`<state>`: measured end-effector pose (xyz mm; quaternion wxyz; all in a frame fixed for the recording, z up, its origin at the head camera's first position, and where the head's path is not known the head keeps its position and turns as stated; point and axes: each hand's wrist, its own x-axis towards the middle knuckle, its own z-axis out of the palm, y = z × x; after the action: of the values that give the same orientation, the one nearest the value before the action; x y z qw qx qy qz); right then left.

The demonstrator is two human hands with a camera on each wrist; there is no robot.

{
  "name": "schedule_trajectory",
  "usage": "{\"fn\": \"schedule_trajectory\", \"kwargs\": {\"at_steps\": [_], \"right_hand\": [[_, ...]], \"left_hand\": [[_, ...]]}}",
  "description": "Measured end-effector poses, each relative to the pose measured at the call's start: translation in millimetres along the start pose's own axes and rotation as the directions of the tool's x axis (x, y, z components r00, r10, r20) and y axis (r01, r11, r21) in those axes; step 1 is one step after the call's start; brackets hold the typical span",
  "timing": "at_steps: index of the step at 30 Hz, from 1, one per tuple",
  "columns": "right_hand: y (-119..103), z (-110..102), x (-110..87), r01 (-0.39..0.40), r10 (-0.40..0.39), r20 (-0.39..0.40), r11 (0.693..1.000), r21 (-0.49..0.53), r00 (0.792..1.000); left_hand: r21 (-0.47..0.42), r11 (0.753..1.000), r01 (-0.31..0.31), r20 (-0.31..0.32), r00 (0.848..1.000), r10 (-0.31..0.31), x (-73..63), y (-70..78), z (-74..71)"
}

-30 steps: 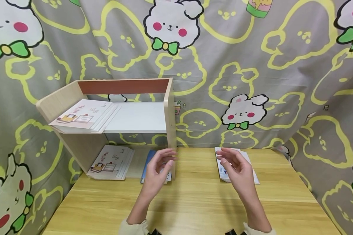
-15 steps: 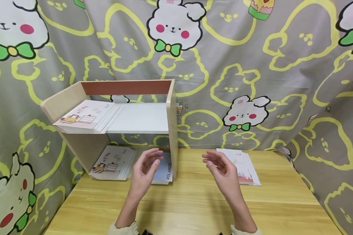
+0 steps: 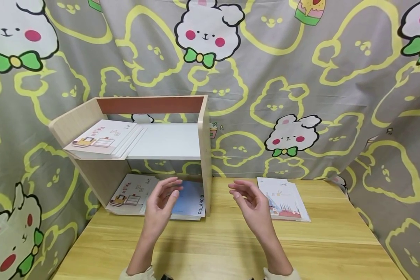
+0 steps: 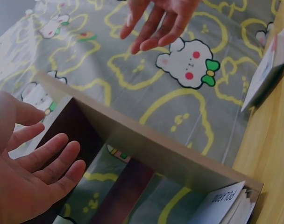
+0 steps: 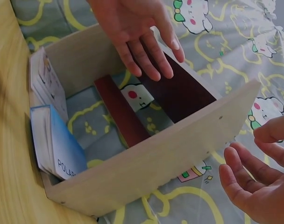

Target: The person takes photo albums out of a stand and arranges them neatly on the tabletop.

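Note:
Both hands hover over the table with nothing in them, fingers relaxed and slightly bent, palms facing each other. My left hand (image 3: 157, 206) is in front of the shelf's lower level and overlaps a blue book marked POLAROID (image 3: 192, 200) there. My right hand (image 3: 253, 206) is just left of a small stack of books (image 3: 283, 198) with a white, drawn cover. The wooden shelf (image 3: 204, 155) stands at the back left. On its upper level lie white books (image 3: 103, 136) with a yellow vehicle drawing; similar books (image 3: 131, 194) lie below, left of the blue one.
The wood-grain table (image 3: 210, 252) reaches under the shelf and the right-hand stack. A grey curtain (image 3: 238, 97) with rabbit prints hangs behind and at both sides. The shelf's side panel (image 5: 156, 154) rises between the blue book and the table's right part.
Both hands have moved left, off the right-hand stack and off the shelf's side panel. More of the blue book and of the stack's cover now shows. The books have stayed put.

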<state>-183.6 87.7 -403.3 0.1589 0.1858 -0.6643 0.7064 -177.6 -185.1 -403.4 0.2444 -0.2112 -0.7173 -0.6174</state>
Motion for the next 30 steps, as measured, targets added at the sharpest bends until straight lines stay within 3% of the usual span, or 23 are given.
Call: {"fn": "schedule_trajectory", "kwargs": {"at_steps": [7, 22, 30], "right_hand": [[0.2, 12.3, 0.9, 0.006, -0.006, 0.012, 1.0, 0.017, 1.0], [0.2, 44.2, 2.9, 0.015, -0.017, 0.057, 0.999, 0.041, 0.998], [0.4, 59.0, 6.3, 0.021, -0.026, 0.072, 0.997, 0.069, 0.997]], "left_hand": [[0.025, 1.0, -0.007, 0.003, 1.0, 0.007, -1.2, -1.7, -13.0], [0.066, 0.998, -0.022, -0.054, 0.998, 0.026, -2.2, -1.7, -43.9], [0.045, 0.999, -0.006, -0.085, 0.996, 0.01, -1.8, -0.6, -56.2]]}}
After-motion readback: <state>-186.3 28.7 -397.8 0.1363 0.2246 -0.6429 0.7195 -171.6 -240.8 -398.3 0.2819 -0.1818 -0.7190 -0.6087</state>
